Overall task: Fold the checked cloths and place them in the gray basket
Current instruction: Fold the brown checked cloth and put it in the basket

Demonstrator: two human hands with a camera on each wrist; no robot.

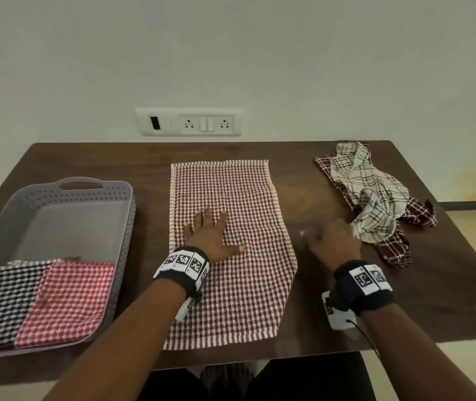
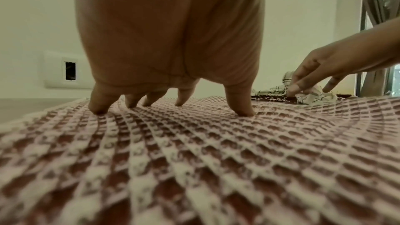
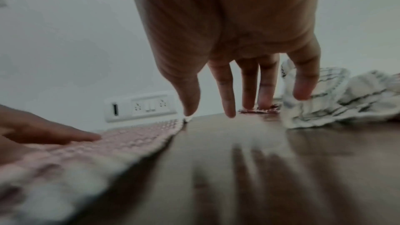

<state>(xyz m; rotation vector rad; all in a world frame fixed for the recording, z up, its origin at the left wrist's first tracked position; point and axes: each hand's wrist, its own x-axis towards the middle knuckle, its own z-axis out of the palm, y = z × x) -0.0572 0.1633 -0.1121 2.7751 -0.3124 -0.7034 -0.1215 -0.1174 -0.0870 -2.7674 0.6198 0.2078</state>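
Observation:
A maroon-and-white checked cloth (image 1: pixel 231 250) (image 2: pixel 216 160) (image 3: pixel 121 139) lies spread flat in the middle of the table. My left hand (image 1: pixel 210 235) (image 2: pixel 168 105) presses on it with spread, straight fingers. My right hand (image 1: pixel 329 241) (image 3: pixel 244 105) hovers over bare wood just right of that cloth, fingers loosely extended and holding nothing, beside a crumpled white cloth with black lines (image 1: pixel 373 192) (image 3: pixel 337 102) (image 2: pixel 311 97). The gray basket (image 1: pixel 57 195) stands at the left and holds a folded black checked cloth (image 1: pixel 5 302) and a folded red checked cloth (image 1: pixel 69 302).
A dark maroon cloth (image 1: pixel 396 250) lies under the crumpled white one at the right. The brown table (image 1: pixel 86 160) ends at the wall, where a white socket plate (image 1: pixel 189 123) is mounted. The table's front edge is near my body.

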